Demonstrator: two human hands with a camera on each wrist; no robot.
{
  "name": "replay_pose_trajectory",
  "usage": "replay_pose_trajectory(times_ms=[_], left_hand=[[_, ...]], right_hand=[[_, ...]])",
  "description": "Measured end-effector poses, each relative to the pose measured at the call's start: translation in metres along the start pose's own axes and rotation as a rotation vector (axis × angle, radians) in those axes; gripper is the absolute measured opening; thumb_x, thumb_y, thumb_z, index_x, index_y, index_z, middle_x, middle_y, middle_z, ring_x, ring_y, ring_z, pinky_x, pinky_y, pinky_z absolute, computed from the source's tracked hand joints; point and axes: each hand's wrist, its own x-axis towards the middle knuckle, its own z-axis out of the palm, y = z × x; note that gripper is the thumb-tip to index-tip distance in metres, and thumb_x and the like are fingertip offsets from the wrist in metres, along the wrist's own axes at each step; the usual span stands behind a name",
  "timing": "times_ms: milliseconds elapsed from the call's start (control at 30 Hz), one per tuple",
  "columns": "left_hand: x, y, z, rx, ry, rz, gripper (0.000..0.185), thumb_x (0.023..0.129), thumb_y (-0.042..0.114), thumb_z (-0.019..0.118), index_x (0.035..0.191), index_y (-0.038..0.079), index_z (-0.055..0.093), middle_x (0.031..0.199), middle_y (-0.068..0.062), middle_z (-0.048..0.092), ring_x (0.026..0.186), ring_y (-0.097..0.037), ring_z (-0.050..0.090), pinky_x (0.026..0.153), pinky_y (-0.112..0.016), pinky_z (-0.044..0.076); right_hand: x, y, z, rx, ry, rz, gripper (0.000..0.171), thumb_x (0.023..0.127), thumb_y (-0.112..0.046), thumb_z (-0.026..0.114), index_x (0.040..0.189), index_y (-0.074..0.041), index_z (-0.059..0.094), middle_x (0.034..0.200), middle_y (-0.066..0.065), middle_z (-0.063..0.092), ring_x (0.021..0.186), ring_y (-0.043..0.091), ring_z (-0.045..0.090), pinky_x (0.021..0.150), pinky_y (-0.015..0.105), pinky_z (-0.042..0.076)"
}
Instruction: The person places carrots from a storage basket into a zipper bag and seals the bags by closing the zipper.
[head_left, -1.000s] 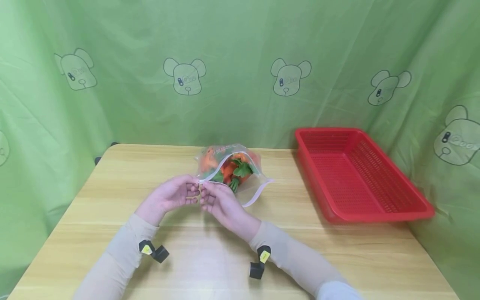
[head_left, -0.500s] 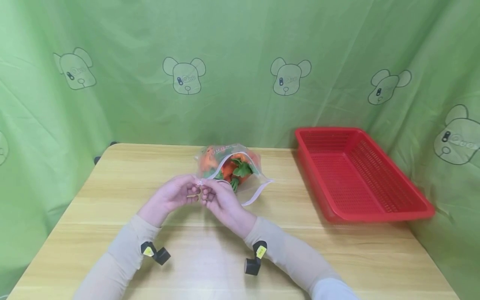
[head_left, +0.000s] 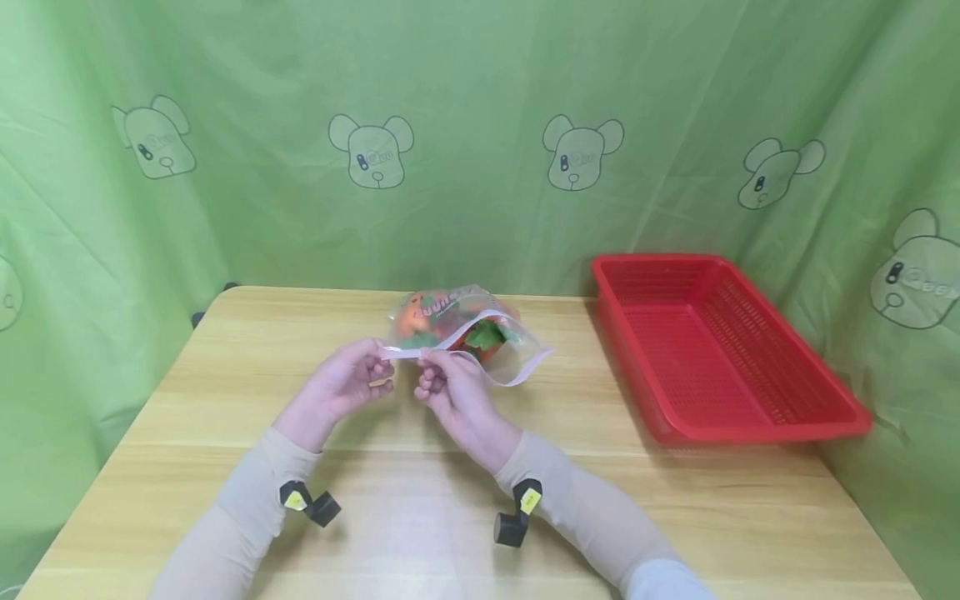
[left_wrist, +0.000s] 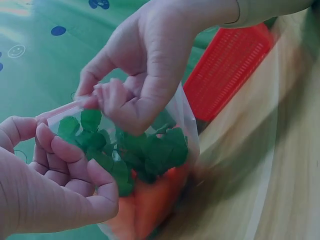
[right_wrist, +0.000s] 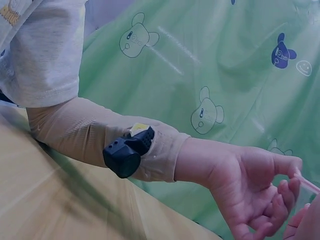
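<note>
Clear, crinkled plastic zip bag (head_left: 465, 329) of orange and leafy green pieces lies mid-table on the pale wood-grain table (head_left: 225, 400). Left hand (head_left: 337, 392) and right hand (head_left: 457, 392) each pinch its white zip strip. Red perforated rectangular basket (head_left: 720, 350) sits well apart.

glossy clear plastic bag (head_left: 480, 333)

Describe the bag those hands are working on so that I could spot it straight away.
Start at the wooden table before the green curtain; left of the red basket, near the far edge, lies a clear zip bag. Both hands pinch its white zip strip. It alone is see-through, stuffed with orange and leafy green pieces.
</note>
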Motion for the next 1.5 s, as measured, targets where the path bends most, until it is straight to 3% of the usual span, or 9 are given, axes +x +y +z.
replay_pose_trajectory(times_ms=[633, 1033, 1300, 1500], left_hand=[[-0.003, 0.017, -0.021, -0.166, 0.004, 0.01, 0.031, 0.092, 0.008, 0.037, 0.07, 0.016, 0.058, 0.058, 0.007, 0.053, 0.062, -0.008, 0.046, 0.076, -0.028, 0.04], [-0.002, 0.021, -0.032, -0.206, 0.035, 0.012, 0.016, 0.09, 0.007, 0.039, 0.089, 0.012, 0.054, 0.059, 0.006, 0.052, 0.062, -0.009, 0.046, 0.074, -0.028, 0.042], [-0.003, 0.023, -0.033, -0.227, 0.041, 0.024, 0.021, 0.09, 0.007, 0.039, 0.079, 0.013, 0.056, 0.058, 0.005, 0.053, 0.062, -0.01, 0.045, 0.074, -0.028, 0.041], [-0.005, 0.026, -0.035, -0.248, 0.036, 0.034, 0.029, 0.09, 0.007, 0.039, 0.07, 0.012, 0.059, 0.056, 0.004, 0.053, 0.061, -0.01, 0.045, 0.075, -0.029, 0.04]], right_hand=[[0.004, -0.029, -0.028, 0.045, 0.12, -0.048, 0.017, 0.09, -0.011, 0.06, 0.073, -0.011, 0.062, 0.07, -0.002, 0.054, 0.06, 0.007, 0.042, 0.056, 0.02, 0.036], [-0.001, -0.054, -0.047, 0.083, 0.17, -0.072, 0.009, 0.092, -0.012, 0.059, 0.084, -0.011, 0.056, 0.073, -0.002, 0.056, 0.063, 0.006, 0.043, 0.056, 0.019, 0.036], [-0.005, -0.069, -0.059, 0.087, 0.169, -0.084, 0.007, 0.093, -0.011, 0.056, 0.087, -0.011, 0.055, 0.072, -0.002, 0.054, 0.064, 0.007, 0.043, 0.056, 0.018, 0.036], [-0.008, -0.083, -0.071, 0.104, 0.183, -0.122, 0.017, 0.094, -0.009, 0.053, 0.078, -0.009, 0.06, 0.07, -0.002, 0.052, 0.063, 0.008, 0.042, 0.056, 0.019, 0.036]])
